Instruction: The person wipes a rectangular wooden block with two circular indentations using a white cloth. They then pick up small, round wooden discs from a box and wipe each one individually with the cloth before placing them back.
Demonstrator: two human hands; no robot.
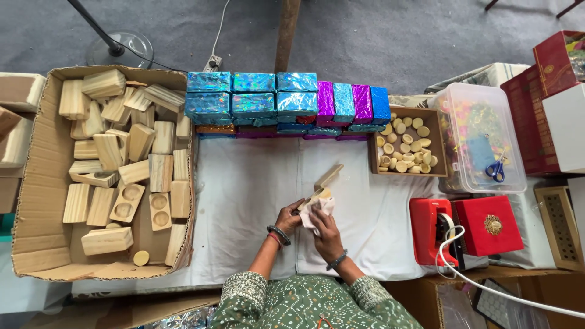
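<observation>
From my remote seat, I saw both hands working close together over the middle of the desk (pixel 244 183), which was covered with a white cloth. The left hand (pixel 288 217) was closed around a small wooden block (pixel 323 184), holding it tilted above the cloth, its far end pointing up and away toward the right. The right hand (pixel 326 233) was gripping a pale cloth rag (pixel 318 213) and pressing it against the lower end of the block, so rag and wood were touching.

To the left sat a large cardboard box (pixel 36 158) heaped with more wooden blocks (pixel 116 152), some with round hollows. Along the back edge stood a row of wrapped boxes (pixel 286 100) in shiny blue and purple foil. Just right of them, a shallow wooden tray (pixel 372 155) held small round wooden discs (pixel 405 146). Further right were a clear plastic tub (pixel 475 97) with blue scissors (pixel 495 169) on it, and a red box (pixel 487 224) near the front.
</observation>
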